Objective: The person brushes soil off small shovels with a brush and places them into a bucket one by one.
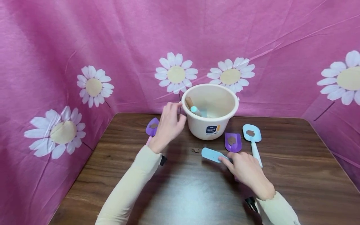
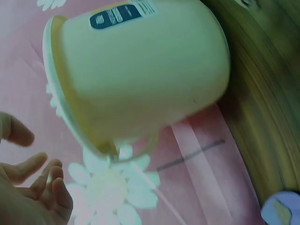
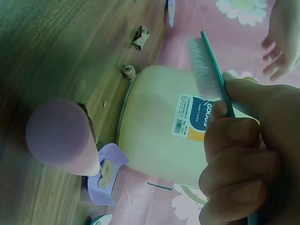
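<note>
Left hand [image 1: 170, 120]: empty, fingers loosely bent, just beside left rim of round cream plastic bucket [image 1: 197, 125]. Bucket's near side: crumpled brown scraps [image 1: 195, 150]; sweeping seems in hand, next wants bristles on them. White-bristled flat light-blue brush [image 1: 211, 155], back up, gripped by right hand [image 1: 248, 170].

Pink fabric [image 1: 135, 40] printed with white daisies [image 1: 176, 74], their centers pale yellow, hangs around a brown wood-grain surface [image 1: 292, 147]. Blooms appear at 12 and 2 o'clock, with others near 9 and 3 o'clock. Creases [image 1: 264, 53] cross the cloth at 2 o'clock, and a pale patch of light [image 1: 191, 197] gleams off the wood at 6 o'clock.
</note>
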Available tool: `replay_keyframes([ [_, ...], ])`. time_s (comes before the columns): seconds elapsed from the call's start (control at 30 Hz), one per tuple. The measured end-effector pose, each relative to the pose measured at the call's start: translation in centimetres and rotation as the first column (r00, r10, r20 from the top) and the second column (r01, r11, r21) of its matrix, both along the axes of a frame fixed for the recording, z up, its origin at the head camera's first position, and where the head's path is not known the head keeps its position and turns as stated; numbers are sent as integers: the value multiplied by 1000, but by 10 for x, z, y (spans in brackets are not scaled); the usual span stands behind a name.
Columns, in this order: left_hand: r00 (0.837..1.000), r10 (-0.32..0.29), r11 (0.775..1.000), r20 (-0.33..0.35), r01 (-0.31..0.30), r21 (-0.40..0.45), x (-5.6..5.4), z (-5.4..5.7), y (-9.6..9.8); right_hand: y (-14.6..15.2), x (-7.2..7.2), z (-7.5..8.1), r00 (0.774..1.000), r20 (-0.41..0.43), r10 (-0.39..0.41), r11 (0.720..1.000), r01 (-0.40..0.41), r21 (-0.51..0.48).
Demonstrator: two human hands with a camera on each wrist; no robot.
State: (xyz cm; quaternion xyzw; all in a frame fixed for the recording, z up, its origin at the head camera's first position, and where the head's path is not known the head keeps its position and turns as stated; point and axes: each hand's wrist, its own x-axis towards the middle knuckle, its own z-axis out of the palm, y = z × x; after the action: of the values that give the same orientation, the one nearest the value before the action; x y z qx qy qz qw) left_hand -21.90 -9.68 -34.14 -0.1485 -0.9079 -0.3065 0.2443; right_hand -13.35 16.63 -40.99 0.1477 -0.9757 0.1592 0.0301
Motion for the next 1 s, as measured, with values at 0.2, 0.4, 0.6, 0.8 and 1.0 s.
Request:
replay_keyframes([
  [0.2,990,120,992,80,-123,27,10,-4,-38,-1,-1,0,1000,-7,7,1000,-7,3],
  [0.4,968,180,981,174,-190,43,16,-16,-79,0,0,2,1000,4,13,1000,-13,-7],
  [0.6,911,223,970,346,-242,11,22,-31,-112,1,0,3,1000,12,11,1000,-11,-10],
  [0.8,839,244,968,486,-238,-75,24,-59,-130,1,1,4,1000,11,10,1000,-10,-7],
  [1.0,776,262,965,574,-207,-161,25,-84,-134,2,2,5,1000,16,8,1000,-8,-3],
])
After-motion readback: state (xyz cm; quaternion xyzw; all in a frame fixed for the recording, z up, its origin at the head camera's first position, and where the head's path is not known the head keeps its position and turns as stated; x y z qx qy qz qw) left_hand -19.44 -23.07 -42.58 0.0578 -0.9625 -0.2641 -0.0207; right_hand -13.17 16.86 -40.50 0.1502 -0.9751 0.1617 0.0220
